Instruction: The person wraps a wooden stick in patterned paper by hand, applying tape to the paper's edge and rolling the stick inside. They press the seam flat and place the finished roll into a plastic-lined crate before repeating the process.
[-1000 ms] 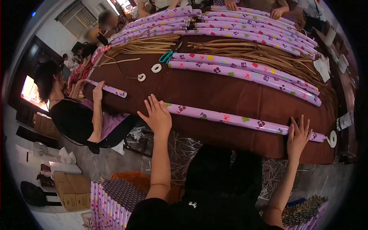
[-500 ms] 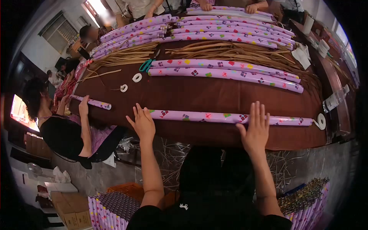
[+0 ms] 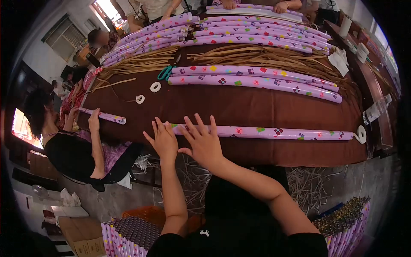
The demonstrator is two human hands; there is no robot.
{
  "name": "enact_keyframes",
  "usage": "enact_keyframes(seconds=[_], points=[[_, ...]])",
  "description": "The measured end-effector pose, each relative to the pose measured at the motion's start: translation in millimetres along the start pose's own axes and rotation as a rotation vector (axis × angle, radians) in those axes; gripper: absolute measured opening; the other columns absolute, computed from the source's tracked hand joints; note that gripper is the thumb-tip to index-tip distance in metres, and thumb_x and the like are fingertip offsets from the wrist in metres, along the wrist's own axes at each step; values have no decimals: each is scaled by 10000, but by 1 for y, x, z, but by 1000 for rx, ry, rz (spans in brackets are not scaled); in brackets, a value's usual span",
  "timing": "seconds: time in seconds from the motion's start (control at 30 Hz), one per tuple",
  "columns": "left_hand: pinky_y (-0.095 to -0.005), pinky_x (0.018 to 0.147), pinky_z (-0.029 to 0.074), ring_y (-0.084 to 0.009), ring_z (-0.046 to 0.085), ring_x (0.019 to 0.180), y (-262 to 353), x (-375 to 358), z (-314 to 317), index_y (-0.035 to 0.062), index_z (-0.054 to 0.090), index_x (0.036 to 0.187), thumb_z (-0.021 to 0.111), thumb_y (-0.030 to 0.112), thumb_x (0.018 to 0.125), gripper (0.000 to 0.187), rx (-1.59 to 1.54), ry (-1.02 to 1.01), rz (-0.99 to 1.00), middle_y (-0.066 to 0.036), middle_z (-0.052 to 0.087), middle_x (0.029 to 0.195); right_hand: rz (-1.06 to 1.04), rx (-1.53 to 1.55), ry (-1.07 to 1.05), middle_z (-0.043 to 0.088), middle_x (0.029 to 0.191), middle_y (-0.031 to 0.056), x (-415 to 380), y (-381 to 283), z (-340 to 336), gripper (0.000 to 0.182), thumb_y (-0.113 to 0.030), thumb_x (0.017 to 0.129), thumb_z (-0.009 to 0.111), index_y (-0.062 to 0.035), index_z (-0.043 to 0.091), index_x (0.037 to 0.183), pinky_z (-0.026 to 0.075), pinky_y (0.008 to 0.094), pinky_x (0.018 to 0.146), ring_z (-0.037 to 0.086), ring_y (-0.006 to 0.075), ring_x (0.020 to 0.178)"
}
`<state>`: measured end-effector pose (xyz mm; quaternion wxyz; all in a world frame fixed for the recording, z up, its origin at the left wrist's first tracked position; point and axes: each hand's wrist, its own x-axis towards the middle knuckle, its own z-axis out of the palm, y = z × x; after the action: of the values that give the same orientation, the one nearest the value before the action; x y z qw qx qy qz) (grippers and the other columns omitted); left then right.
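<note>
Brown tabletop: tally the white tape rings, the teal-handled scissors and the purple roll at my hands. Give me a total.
White tape rings: 3
Teal-handled scissors: 1
Purple roll at your left hand and right hand: 1
Total: 5

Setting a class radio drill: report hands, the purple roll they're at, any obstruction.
Left hand open, at left end of purple roll. Right hand open over it, alongside. Possible obstacle: white tape ring by right end.
</note>
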<state>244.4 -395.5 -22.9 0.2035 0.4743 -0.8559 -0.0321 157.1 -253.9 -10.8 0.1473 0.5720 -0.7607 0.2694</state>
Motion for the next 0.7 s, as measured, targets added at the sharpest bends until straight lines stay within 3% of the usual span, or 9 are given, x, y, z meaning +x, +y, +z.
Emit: enact_keyframes(seconds=[0.17, 0.37, 0.43, 0.53, 0.57, 0.67, 0.7], points=[[-573, 1180, 18, -288, 353, 1425, -2, -2, 5, -55, 363, 1446, 311, 350, 1055, 565, 48, 59, 26, -176, 554, 1377, 161, -166, -39, 361, 1533, 110, -33, 21, -34, 807, -676, 809, 553, -199, 456, 1452, 169, 720, 1083, 274, 383, 1431], [-577, 1181, 23, -285, 354, 1424, 4, -1, -1, -42, 384, 1438, 307, 336, 1058, 540, 81, 34, 7, -168, 494, 1442, 389, -398, -71, 326, 1537, 193, -93, 68, -87, 856, -721, 815, 529, -190, 422, 1479, 130, 777, 1040, 238, 501, 1413], [-579, 1181, 25, -284, 350, 1426, 2, 0, 2, -44, 384, 1437, 306, 336, 1059, 541, 87, 35, 18, -168, 489, 1446, 446, -520, -62, 309, 1546, 206, -112, 85, -103, 877, -736, 825, 502, -176, 399, 1493, 118, 782, 1035, 218, 506, 1423], [-579, 1181, 33, -284, 347, 1427, 0, 2, 6, -51, 381, 1435, 303, 334, 1058, 544, 99, 61, 30, -170, 509, 1427, 522, -553, -76, 281, 1563, 209, -136, 108, -123, 843, -703, 869, 470, -154, 381, 1503, 88, 751, 1068, 181, 481, 1449], [-577, 1182, 37, -285, 348, 1426, 1, 2, 5, -53, 379, 1436, 304, 333, 1058, 545, 86, 55, 26, -172, 522, 1412, 492, -551, -76, 277, 1569, 199, -134, 107, -129, 825, -656, 888, 496, -106, 385, 1493, 89, 712, 1099, 183, 449, 1459], [-567, 1186, 36, -285, 346, 1426, -1, 1, 7, -57, 374, 1437, 303, 327, 1059, 543, 48, 68, 35, -180, 551, 1376, 451, -254, -26, 275, 1583, 153, -114, 100, -127, 752, -486, 934, 553, -33, 343, 1495, 115, 585, 1164, 190, 375, 1478], [-566, 1186, 30, -284, 342, 1428, -1, 1, 7, -56, 369, 1441, 296, 330, 1060, 548, 54, 73, 33, -182, 550, 1377, 440, -183, 35, 313, 1562, 161, -101, 98, -118, 739, -491, 929, 567, -18, 384, 1467, 129, 585, 1162, 231, 376, 1462]])
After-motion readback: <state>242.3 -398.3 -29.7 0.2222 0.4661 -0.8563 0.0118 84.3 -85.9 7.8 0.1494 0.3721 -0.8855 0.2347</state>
